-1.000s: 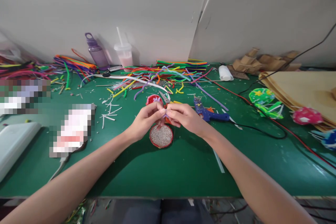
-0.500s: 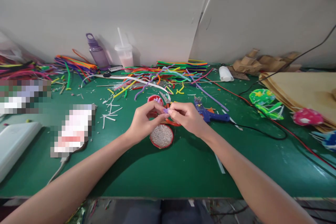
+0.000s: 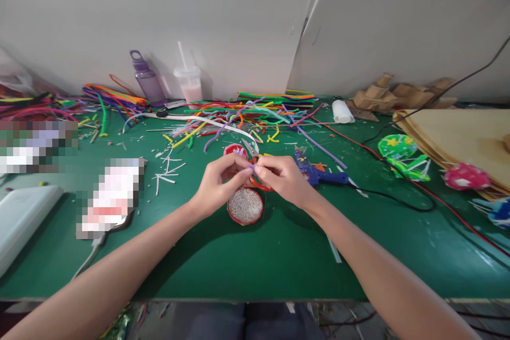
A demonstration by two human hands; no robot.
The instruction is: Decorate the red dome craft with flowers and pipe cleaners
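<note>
Between my hands, a small piece of purple pipe cleaner (image 3: 252,167) is pinched by the fingertips of both. My left hand (image 3: 219,180) closes on it from the left, and my right hand (image 3: 285,178) from the right; most of the piece is hidden by the fingers. Under the hands lie scissors (image 3: 252,151) with orange-red handles, partly covered. Just below sits a round, red-rimmed piece filled with pale beads (image 3: 245,206). Behind my left fingers shows a red and pink rounded thing (image 3: 233,150) with purple bits on it, partly hidden.
A blue glue gun (image 3: 319,172) with a black cord lies right of my right hand. Many loose pipe cleaners (image 3: 239,111) spread along the back. A purple bottle (image 3: 149,82) and a lidded cup (image 3: 189,84) stand by the wall. Brown paper (image 3: 458,133) lies at right.
Both hands stay in nearly the same place. The fingertips have shifted slightly around the purple piece, and less of it shows now.
</note>
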